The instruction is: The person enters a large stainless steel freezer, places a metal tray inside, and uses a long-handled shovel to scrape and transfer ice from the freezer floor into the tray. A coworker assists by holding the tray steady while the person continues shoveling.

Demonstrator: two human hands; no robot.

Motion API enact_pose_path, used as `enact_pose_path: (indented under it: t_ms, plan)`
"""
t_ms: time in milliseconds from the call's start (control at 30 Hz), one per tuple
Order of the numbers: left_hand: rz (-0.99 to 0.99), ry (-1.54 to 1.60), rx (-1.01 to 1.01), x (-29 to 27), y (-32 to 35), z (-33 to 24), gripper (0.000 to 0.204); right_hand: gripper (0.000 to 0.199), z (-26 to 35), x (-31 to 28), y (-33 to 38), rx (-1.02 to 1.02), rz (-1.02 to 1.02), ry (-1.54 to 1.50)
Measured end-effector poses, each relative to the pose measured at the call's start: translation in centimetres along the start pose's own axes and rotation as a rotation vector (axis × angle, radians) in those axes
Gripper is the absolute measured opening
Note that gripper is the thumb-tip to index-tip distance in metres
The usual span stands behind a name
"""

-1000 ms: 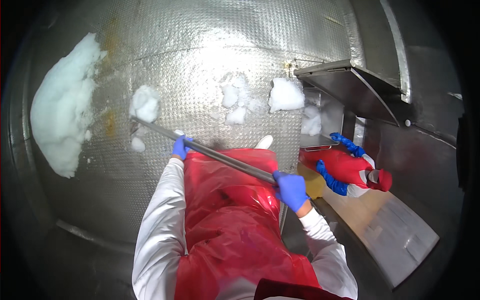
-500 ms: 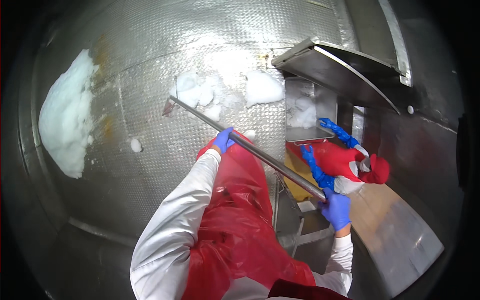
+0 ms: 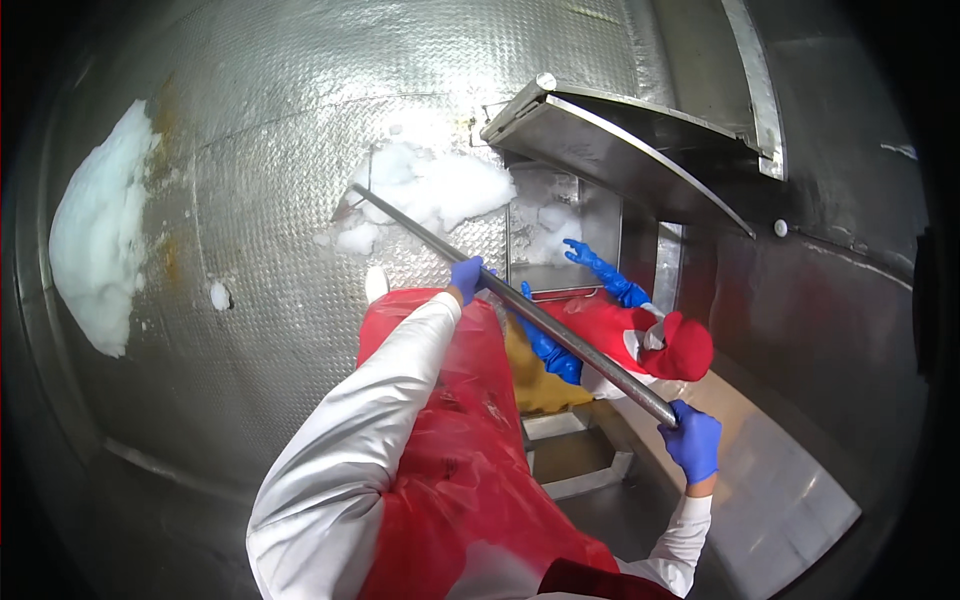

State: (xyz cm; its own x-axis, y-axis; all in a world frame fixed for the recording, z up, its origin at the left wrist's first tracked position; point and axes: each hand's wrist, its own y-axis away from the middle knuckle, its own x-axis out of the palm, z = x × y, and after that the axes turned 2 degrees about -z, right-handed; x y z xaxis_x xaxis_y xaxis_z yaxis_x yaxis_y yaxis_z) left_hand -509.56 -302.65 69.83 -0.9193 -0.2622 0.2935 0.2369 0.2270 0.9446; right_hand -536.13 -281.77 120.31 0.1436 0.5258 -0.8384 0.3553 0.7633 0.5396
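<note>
Just beyond the left hand (image 3: 466, 276), which is closed around the middle of a long metal pole (image 3: 520, 308), the pole's far end touches a heap of white ice (image 3: 440, 190) on the studded steel floor (image 3: 270, 150). Up against the right hand (image 3: 693, 440), clenched on the pole's near end, another person's red cap (image 3: 686, 348) and blue gloves (image 3: 600, 268) show below an open metal hatch (image 3: 600, 140).

A co-worker (image 3: 640, 335) and raised hatch (image 3: 620, 150) crowd the opening.
</note>
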Motion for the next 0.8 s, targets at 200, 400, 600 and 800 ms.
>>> enact_pose_path:
  t_ms: [200, 400, 600, 800]
  plan:
    - [0.077, -0.121, -0.007, 7.0, -3.5, 8.2, 0.015, 0.03, -8.1, -2.2, 1.2, 0.07, 0.003, 0.025]
    - [0.069, -0.03, -0.066, 16.3, -4.7, 15.9, 0.021, 0.025, -12.3, -6.5, 2.6, 0.141, -0.039, 0.183]
    - [0.192, -0.026, -0.234, 22.0, 3.8, 16.7, 0.021, 0.022, -12.7, -10.5, 6.5, 0.25, -0.09, 0.319]
    - [0.147, 0.166, -0.208, 19.1, 8.1, 13.1, 0.018, 0.022, -12.8, -13.2, 6.9, 0.252, -0.097, 0.389]
